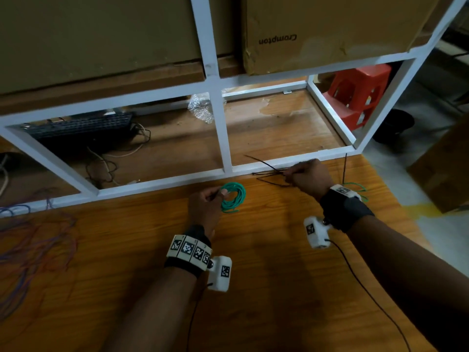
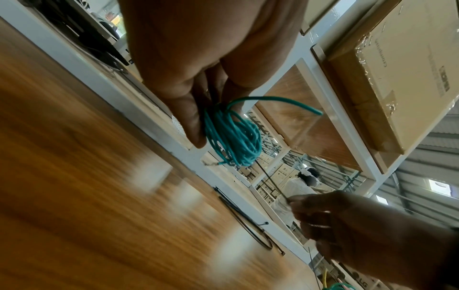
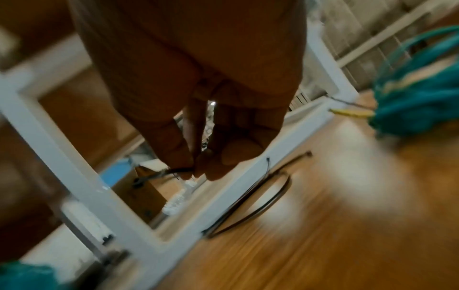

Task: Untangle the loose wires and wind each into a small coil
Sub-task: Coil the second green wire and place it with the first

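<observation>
My left hand [image 1: 220,196] pinches a wound coil of green wire [image 1: 234,197] just above the wooden table [image 1: 253,262]; in the left wrist view the coil [image 2: 233,137] hangs from the fingertips [image 2: 196,135] with one free end curving out. To its right, my right hand [image 1: 288,175] pinches a thin black cable tie [image 1: 264,163] by the white frame's bottom rail. In the blurred right wrist view the fingertips [image 3: 183,168] close on that black strip [image 3: 177,170]. More black ties [image 1: 272,182] lie on the table under the right hand.
A tangle of red and blue wires [image 1: 33,240] lies at the table's left edge. Another green wire [image 1: 356,186] sits behind my right wrist. A white metal frame [image 1: 218,138] borders the table's far side, with a keyboard [image 1: 81,128], boxes and a red stool [image 1: 360,92] beyond.
</observation>
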